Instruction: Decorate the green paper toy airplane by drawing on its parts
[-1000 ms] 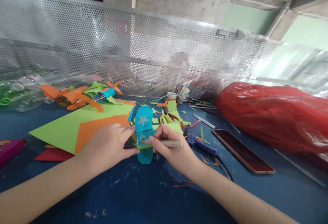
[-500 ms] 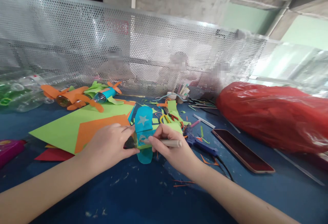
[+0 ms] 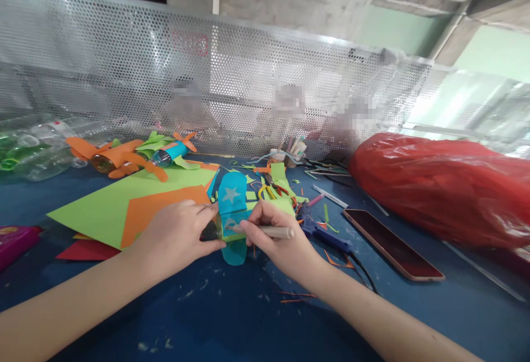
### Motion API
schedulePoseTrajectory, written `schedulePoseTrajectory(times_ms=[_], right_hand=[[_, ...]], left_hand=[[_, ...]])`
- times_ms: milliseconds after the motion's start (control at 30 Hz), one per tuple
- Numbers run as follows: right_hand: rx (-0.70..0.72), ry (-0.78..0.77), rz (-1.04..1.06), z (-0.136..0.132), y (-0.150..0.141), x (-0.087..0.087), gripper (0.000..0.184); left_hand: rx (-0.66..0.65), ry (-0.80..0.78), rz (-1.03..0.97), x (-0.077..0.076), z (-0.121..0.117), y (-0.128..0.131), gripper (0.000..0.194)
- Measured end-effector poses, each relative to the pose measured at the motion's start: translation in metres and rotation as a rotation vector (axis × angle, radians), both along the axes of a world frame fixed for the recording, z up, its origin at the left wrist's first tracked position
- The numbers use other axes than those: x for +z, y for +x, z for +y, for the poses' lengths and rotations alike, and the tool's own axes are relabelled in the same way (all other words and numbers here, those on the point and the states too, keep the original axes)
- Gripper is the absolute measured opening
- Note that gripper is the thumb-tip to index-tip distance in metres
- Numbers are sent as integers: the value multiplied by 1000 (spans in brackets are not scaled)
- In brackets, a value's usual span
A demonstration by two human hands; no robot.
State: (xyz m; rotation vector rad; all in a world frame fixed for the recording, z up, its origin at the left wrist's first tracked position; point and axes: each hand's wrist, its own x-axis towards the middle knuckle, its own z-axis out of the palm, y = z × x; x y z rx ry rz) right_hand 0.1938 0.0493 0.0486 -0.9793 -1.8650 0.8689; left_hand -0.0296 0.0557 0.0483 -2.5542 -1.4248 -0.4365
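My left hand is closed around the dark clear end of a toy plane made from a small plastic bottle. The plane has blue paper wings and a green paper wrap, and a silvery star is drawn on its upper wing. Between the fingers of my right hand is a light grey marker. Its tip meets the blue paper on the plane's body, beside a partly drawn pale shape. My right fingers cover the far end of the plane.
Green and orange paper sheets lie at left, with finished bottle planes behind. Scraps, yellow-handled pliers and a blue glue gun lie to the right. Beyond are a phone, a red plastic bag and a perforated metal screen.
Both hands stay in nearly the same place on the plane. The marker tip has barely shifted.
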Motion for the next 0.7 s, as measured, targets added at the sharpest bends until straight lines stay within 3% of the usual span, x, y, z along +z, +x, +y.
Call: schedulePoseTrajectory(times_ms=[300,700], right_hand=[[-4,1,-13,0,2,-1,26],[0,-6,-18,0,1,0,27]], left_hand=[[-10,27,2,-1,0,-2,23],[16,-53,-25,0,1,1,25]])
